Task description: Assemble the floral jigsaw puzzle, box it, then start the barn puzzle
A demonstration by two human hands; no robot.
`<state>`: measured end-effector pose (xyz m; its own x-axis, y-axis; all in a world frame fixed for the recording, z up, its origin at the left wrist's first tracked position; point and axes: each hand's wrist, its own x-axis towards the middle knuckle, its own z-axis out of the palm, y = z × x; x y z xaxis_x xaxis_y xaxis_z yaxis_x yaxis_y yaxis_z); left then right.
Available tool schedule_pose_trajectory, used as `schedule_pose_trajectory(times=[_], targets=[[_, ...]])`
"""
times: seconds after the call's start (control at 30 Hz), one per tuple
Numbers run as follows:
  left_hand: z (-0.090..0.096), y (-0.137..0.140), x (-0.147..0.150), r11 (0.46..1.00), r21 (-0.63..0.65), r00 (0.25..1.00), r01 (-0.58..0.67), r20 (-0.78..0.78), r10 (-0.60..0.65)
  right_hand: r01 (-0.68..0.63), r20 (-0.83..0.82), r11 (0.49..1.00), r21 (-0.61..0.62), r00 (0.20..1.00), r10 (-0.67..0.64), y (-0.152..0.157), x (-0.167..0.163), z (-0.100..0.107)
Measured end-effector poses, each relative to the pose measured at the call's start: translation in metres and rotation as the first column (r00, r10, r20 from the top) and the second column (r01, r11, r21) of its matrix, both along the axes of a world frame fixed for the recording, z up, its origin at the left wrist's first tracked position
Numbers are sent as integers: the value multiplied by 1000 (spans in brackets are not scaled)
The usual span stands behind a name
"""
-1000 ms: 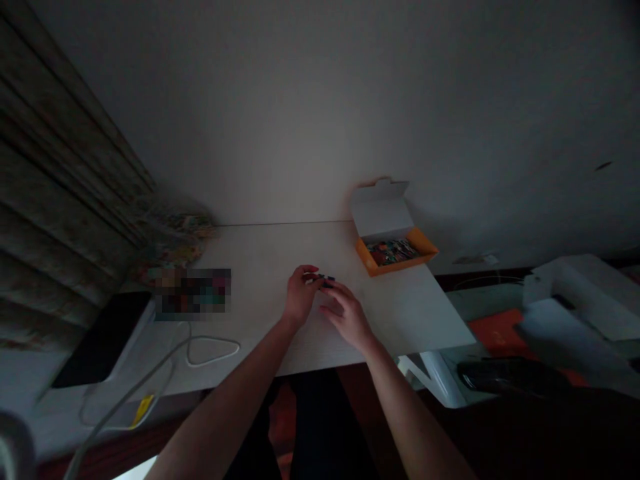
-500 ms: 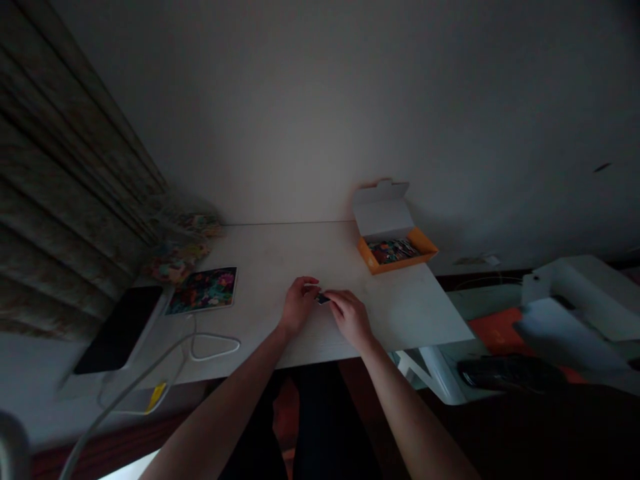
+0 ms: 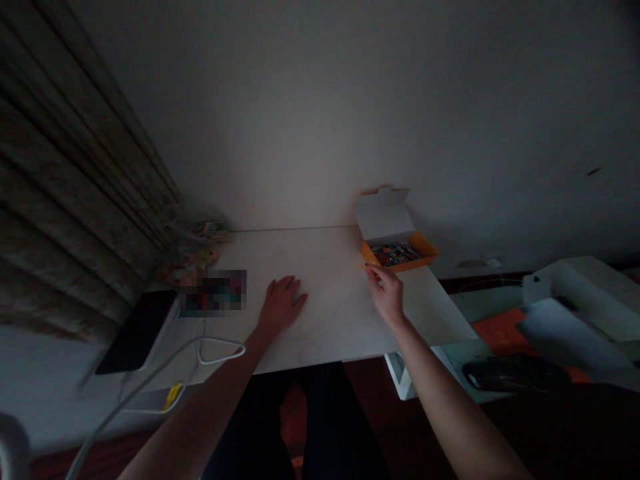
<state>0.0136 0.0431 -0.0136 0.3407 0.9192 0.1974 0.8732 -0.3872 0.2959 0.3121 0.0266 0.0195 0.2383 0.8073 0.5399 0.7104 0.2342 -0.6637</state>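
My left hand (image 3: 281,305) lies spread on the white table (image 3: 330,313), palm down, holding nothing. Near the front left corner of the orange box, my right hand (image 3: 385,287) is raised with thumb and finger pinched together. A small dark puzzle piece (image 3: 367,265) shows at its fingertips, too dim to make out in detail. The orange box (image 3: 425,247) stands with its white lid propped up against the wall. Many small colourful puzzle pieces (image 3: 395,252) fill it.
At the left lie a blurred-out picture sheet (image 3: 215,293), a black tablet-like slab (image 3: 135,330) and plastic bags of colourful stuff (image 3: 200,233). A white cable (image 3: 220,339) loops over the table's front left edge. A white machine (image 3: 585,293) stands off to the right.
My hands were together at the middle with a small dark piece between them. The right hand has moved right toward the box; the left has moved left and opened flat.
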Motion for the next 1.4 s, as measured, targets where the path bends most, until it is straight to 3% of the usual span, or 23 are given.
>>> schedule_pose_trajectory(times=[0.13,0.27,0.4,0.53,0.73,0.9,1.07,1.3,1.4], targets=[[0,0,0,1000,24,1000,7,-3,-7,193,203,981,-15,961,-186,38,69,29],[0,0,0,1000,30,1000,6,-9,-6,211,349,966,-148,925,-149,57,99,31],[1,-1,1,1000,26,1000,4,-8,-4,190,329,973,-133,934,-138,72,77,18],[0,-1,1,1000,31,1000,5,-6,-5,269,301,948,-171,930,-209,101,42,9],[1,-3,0,999,32,1000,12,-1,-12,410,283,849,-333,902,-325,143,16,13],[2,-2,1,1000,30,1000,8,28,-9,518,368,772,-368,844,-391,163,17,23],[2,0,0,1000,30,1000,9,24,-10,481,350,815,-323,861,-369,169,17,26],[4,-1,1,1000,21,1000,1,14,-1,478,215,815,-328,878,-428,154,13,29],[5,-1,1,1000,17,1000,5,13,-6,344,223,900,-267,931,-289,141,17,27]])
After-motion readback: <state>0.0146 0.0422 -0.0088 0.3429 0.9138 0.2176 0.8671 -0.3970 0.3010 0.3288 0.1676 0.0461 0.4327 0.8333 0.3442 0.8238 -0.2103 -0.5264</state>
